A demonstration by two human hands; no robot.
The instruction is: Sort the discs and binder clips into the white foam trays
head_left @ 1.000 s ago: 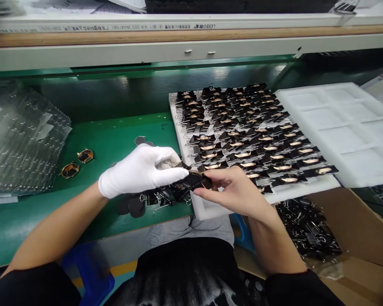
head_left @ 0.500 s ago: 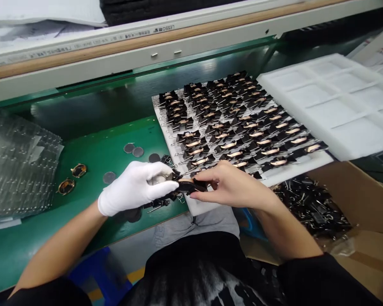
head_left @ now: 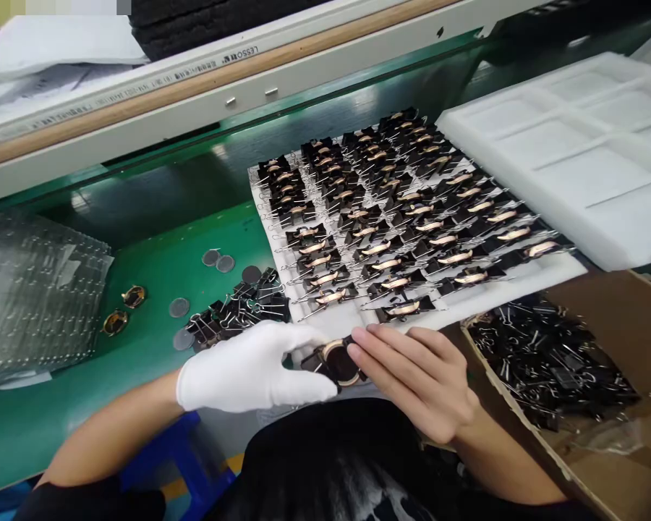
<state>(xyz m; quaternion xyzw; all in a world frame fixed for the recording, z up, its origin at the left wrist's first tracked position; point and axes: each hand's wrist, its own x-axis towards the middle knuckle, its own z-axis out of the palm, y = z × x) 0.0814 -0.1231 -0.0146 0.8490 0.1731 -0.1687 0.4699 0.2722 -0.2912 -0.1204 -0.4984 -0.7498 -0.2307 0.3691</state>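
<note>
My left hand [head_left: 249,369], in a white glove, grips the left side of a round watch case [head_left: 341,363] with a gold-coloured rim and dark face. Black clips sit at its sides, partly hidden by my fingers. My bare right hand [head_left: 417,376] has its fingers pressed together on the right side of the same case. Both hands are just in front of a white foam board [head_left: 325,312] bearing rows of clipped gold-rimmed pieces. Left of the board lies a pile of black binder clips [head_left: 239,307], with several dark discs [head_left: 179,307] beside it on the green table.
Stacked clear plastic trays [head_left: 37,297] stand at the left, near two gold watch cases [head_left: 115,322]. A white foam tray [head_left: 580,145] is at the back right. Below it, a cardboard box [head_left: 618,463] holds many black clips. A white rail [head_left: 211,108] crosses the back.
Both hands have moved toward my body with the watch case, which now shows its round face. My right hand's fingers have straightened along it. The view has shifted, exposing the clip pile.
</note>
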